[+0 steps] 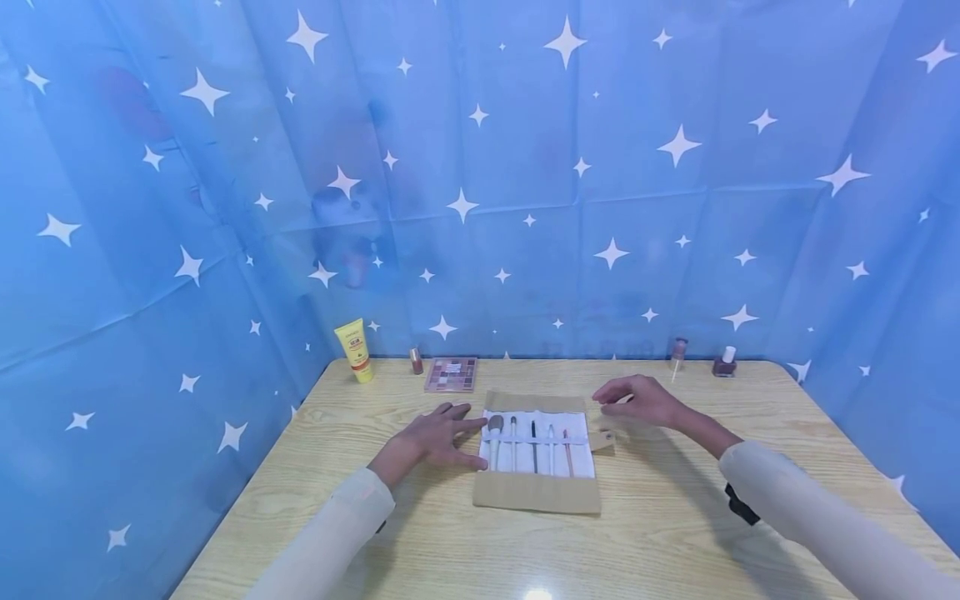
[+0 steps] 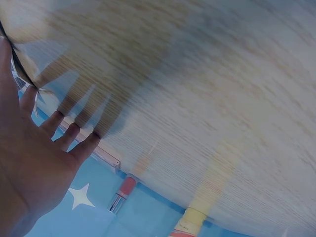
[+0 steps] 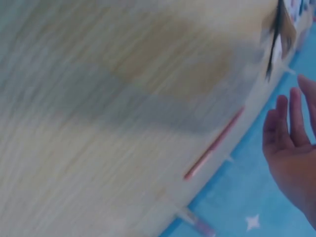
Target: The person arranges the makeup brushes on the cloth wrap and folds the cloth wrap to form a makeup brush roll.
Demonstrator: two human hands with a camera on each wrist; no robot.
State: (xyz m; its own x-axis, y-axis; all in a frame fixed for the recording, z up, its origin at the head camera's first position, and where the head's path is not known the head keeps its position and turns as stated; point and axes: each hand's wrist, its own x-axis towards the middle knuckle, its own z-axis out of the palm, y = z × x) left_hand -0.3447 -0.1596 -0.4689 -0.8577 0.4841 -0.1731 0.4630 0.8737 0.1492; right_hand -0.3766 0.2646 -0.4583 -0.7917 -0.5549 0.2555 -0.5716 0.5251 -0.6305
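Bare-handed work at a wood-grained worktop [image 1: 652, 517], seen from the head and both wrists. A tan brush roll [image 1: 536, 493] lies spread flat at the centre, its white lining carrying five brushes [image 1: 495, 446] in a row beneath a narrow band; a tab [image 1: 602, 440] projects from its right edge. Left hand [image 1: 441, 435]: grip slack and fingers spread, with thumb and forefinger extended to the roll's left edge. Right hand [image 1: 641, 402]: grip relaxed, fingers gently bent and holding nothing visible, near the roll's upper right corner; the right wrist view shows a slender reddish rod [image 3: 213, 144] apart from it. Along the far edge, left to right: yellow tube [image 1: 354, 350], lipstick [image 1: 416, 361], palette [image 1: 451, 375], small capped tube [image 1: 678, 350] and dark bottle [image 1: 724, 365]
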